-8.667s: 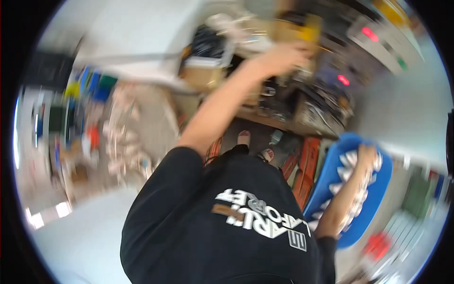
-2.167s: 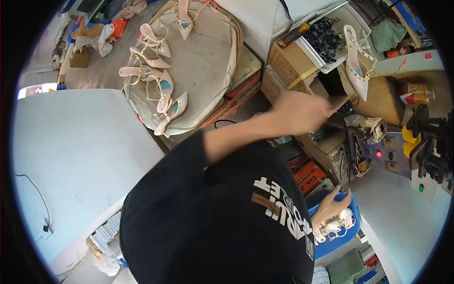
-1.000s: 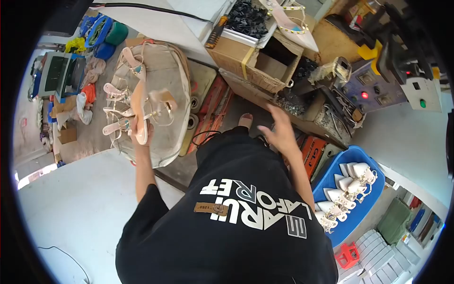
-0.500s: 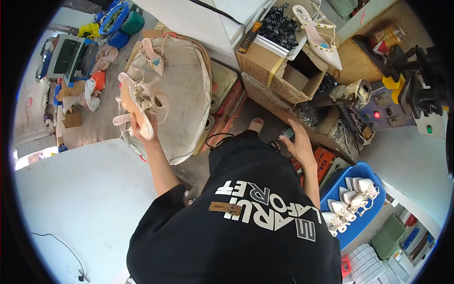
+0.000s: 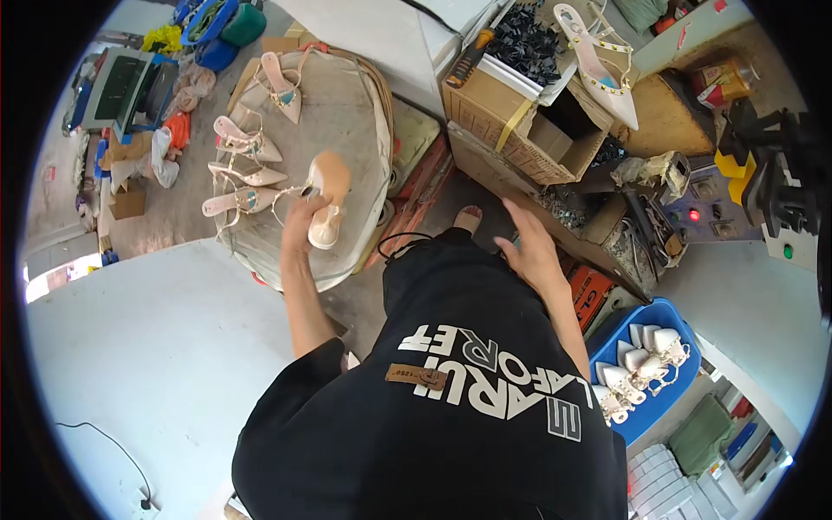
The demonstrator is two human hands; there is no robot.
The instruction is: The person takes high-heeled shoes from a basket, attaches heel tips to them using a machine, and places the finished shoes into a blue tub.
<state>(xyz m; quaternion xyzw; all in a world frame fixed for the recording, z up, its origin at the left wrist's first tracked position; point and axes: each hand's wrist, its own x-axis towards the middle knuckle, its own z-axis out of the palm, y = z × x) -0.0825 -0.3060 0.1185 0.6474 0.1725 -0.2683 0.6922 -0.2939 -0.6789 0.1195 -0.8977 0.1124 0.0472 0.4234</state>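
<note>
My left hand (image 5: 302,227) is closed on a strappy studded sandal (image 5: 329,179), held over the round cloth-covered tray (image 5: 347,121). Its tan sole faces up, and the straps hang at the left of my fingers. Several similar pale sandals lie on the tray, among them a sandal (image 5: 283,91) at the far end and a sandal (image 5: 238,201) near the left rim. My right hand (image 5: 533,251) hovers in front of the machine bench with fingers apart and nothing in it.
On the right, a cardboard box (image 5: 485,113) stands below a white box of black clips (image 5: 524,48), with a screwdriver (image 5: 471,57) beside it. A single sandal (image 5: 598,69) rests nearby. A blue bin (image 5: 654,407) holds several sandals. A machine panel (image 5: 706,204) shows a red light.
My left hand has moved right across the tray with a sandal, lifting it away from the others and showing its sole. My right hand has shifted slightly and stays open.
</note>
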